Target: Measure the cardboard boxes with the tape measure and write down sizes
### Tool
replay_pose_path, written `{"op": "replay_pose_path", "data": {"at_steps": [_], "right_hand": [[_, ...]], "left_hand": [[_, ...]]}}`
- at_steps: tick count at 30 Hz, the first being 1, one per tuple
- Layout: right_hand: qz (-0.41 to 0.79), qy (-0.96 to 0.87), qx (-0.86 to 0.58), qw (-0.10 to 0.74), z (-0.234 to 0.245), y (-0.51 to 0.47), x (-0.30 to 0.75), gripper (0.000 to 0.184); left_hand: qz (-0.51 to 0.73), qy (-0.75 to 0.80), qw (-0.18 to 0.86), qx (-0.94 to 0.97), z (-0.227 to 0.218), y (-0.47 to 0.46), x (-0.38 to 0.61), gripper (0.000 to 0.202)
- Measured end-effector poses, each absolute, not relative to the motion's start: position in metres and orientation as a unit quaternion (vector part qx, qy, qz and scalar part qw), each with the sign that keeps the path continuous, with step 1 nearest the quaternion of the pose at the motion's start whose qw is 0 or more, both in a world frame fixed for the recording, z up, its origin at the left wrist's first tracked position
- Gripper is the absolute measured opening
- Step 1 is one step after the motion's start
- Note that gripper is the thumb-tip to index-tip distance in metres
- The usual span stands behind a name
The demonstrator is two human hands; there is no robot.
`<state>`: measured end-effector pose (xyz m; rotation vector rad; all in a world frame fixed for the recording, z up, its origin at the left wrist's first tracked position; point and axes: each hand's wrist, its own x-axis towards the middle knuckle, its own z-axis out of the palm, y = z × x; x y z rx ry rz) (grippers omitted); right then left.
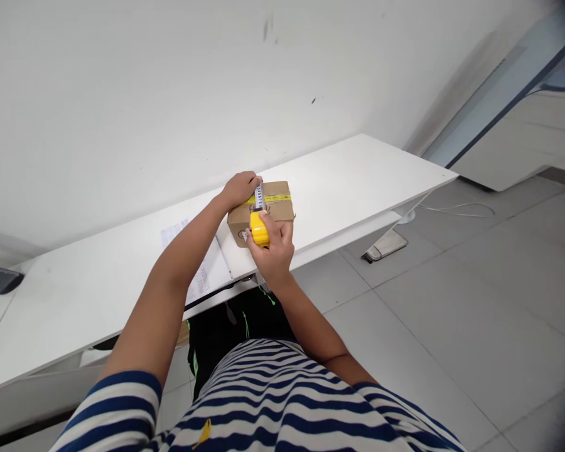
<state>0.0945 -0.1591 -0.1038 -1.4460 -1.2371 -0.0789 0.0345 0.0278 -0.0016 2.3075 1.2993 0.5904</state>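
A small brown cardboard box (279, 209) with a yellow tape strip (279, 198) across its top sits on the white table. My right hand (275, 251) is wrapped round a yellow tape measure (258, 230) at the box's near edge. From its case the white numbered blade (258, 196) runs over the box top towards the far edge. There my left hand (242, 188) has its fingers closed at the blade's end, with the palm side against the box; the fingertips are partly hidden.
Left of the box, a notebook with written pages (202, 276) lies on the white table (348, 182). A white wall rises behind it. At the far left is a dark object (0, 279). A cable (456, 207) lies on the tiled floor, right of the table.
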Motion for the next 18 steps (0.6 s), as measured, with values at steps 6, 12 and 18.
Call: {"op": "replay_pose_path", "data": {"at_steps": [6, 12, 18], "right_hand": [[-0.129, -0.532, -0.547, 0.633, -0.123, -0.159, 0.109, 0.084], [-0.258, -0.473, -0.501, 0.677, -0.118, -0.173, 0.138, 0.064], [-0.259, -0.445, -0.501, 0.696, -0.124, -0.177, 0.155, 0.062]], "left_hand": [[0.389, 0.404, 0.276, 0.781, 0.020, -0.006, 0.025, 0.026], [0.233, 0.307, 0.297, 0.874, 0.052, -0.096, 0.024, 0.041], [0.130, 0.300, 0.193, 0.925, 0.027, -0.082, 0.025, 0.067]]}}
